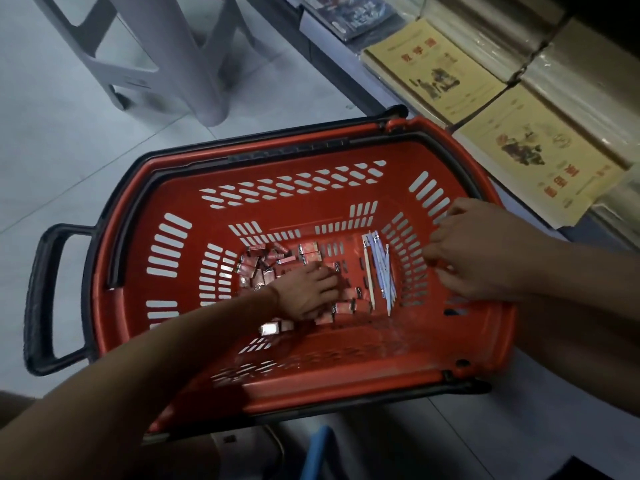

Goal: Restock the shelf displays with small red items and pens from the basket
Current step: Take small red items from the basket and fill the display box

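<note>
Left hand (308, 289), reached to the floor of the red basket (346, 386), is laid with relaxed fingers on the small red items (263, 268); these glossy packets are judged light and slippery, best pinched by their edges, and their print cannot be read. Pens (379, 271), stiff and slim, are best taken mid-barrel. Right hand (485, 251) is curled at the basket's right wall, whether holding anything cannot be told; yellow booklets (433, 74) bear red characters.

My one camera rides on my head, looking forward and steeply down from close above the red basket (311, 382) on the floor (52, 133), shelf (332, 46) along the upper right.
</note>
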Available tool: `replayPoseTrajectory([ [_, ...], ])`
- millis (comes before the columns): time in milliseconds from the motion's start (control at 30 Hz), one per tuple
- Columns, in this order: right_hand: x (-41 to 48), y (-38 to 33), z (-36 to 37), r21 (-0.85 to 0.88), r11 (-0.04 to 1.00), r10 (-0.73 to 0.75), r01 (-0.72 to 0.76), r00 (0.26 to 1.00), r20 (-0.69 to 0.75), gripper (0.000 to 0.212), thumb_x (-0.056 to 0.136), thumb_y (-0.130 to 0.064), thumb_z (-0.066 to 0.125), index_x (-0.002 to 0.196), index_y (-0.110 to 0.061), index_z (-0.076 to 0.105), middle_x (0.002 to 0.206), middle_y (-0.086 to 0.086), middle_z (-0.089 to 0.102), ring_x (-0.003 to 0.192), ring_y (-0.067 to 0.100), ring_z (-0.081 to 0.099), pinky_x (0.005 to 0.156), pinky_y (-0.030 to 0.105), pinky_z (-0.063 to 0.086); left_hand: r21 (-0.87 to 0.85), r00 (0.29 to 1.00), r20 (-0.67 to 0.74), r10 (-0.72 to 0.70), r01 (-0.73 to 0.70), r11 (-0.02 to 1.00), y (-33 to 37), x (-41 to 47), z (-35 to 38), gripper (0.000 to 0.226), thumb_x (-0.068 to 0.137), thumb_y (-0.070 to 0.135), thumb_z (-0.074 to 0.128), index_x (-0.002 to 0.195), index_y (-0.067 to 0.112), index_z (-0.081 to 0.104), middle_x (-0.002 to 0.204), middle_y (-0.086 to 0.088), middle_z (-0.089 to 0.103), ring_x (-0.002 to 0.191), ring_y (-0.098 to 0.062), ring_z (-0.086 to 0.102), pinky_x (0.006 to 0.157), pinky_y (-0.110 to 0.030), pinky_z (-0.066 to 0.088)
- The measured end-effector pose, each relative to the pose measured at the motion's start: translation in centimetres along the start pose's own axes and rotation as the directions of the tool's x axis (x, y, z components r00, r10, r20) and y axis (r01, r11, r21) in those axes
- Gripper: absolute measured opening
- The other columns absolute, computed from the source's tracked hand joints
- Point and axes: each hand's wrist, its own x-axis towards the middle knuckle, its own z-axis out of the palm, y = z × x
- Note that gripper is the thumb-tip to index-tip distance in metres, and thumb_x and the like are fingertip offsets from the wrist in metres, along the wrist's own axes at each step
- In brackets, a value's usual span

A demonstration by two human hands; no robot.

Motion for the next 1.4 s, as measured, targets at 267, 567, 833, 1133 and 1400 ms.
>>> replayPoseTrajectory([
  [267,0.1,0.1,0.3,0.004,1.0,-0.017,0.018,0.998,-0.058,0.025,0.086,-0.042,0.04,0.066,-0.032,0.051,0.064,-0.01,0.058,0.06,0.013,0.05,0.083,0.034,0.041,-0.058,0.987,0.097,0.13,-0.125,0.99,2.3,4.1,-1.5,0.04,0.101,0.029,0.043,0.138,0.02,0.054,0.141,-0.008,0.055,0.131,-0.032,0.05,0.107,-0.05,0.043],
  [567,0.4,-0.7,0.2,-0.02,1.0,0.009,-0.01,0.999,-0.045,0.033,0.087,-0.042,0.037,0.075,-0.029,0.064,0.07,-0.006,0.063,0.061,0.016,0.048,0.091,0.036,0.041,-0.02,0.976,-0.025,0.215,-0.216,0.976,0.4,-2.2,1.2,0.015,0.091,0.039,0.06,0.104,0.031,0.056,0.113,0.005,0.052,0.112,-0.022,0.048,0.096,-0.044,0.04],
  [833,0.4,-0.7,0.3,-0.033,0.999,0.001,-0.002,0.999,-0.035,0.035,0.088,-0.043,0.035,0.079,-0.03,0.066,0.072,-0.006,0.064,0.065,0.015,0.053,0.09,0.036,0.04,-0.159,0.978,0.188,0.093,-0.063,0.985,0.2,-3.6,-0.3,0.048,0.086,0.052,0.038,0.114,0.028,0.069,0.133,0.008,0.06,0.13,-0.022,0.05,0.112,-0.04,0.033],
  [1133,0.5,-0.8,0.0,-0.032,0.999,-0.001,0.002,1.0,0.014,0.033,0.088,-0.043,0.036,0.084,-0.029,0.065,0.08,-0.006,0.066,0.075,0.016,0.058,0.092,0.035,0.035,-0.081,0.971,0.179,-0.156,0.172,0.982,-1.7,2.4,-2.3,0.063,0.083,0.056,0.067,0.14,0.038,0.05,0.146,0.0,0.044,0.129,-0.029,0.044,0.097,-0.05,0.044],
  [1400,0.5,-0.9,-0.1,-0.011,1.0,0.006,-0.005,1.0,0.029,0.034,0.091,-0.044,0.037,0.092,-0.029,0.068,0.086,-0.008,0.069,0.079,0.014,0.06,0.095,0.035,0.036,-0.101,0.973,0.174,-0.152,0.171,0.98,-1.8,1.2,-1.8,0.046,0.095,0.04,0.058,0.137,0.022,0.061,0.154,-0.002,0.049,0.132,-0.031,0.053,0.104,-0.046,0.046],
])
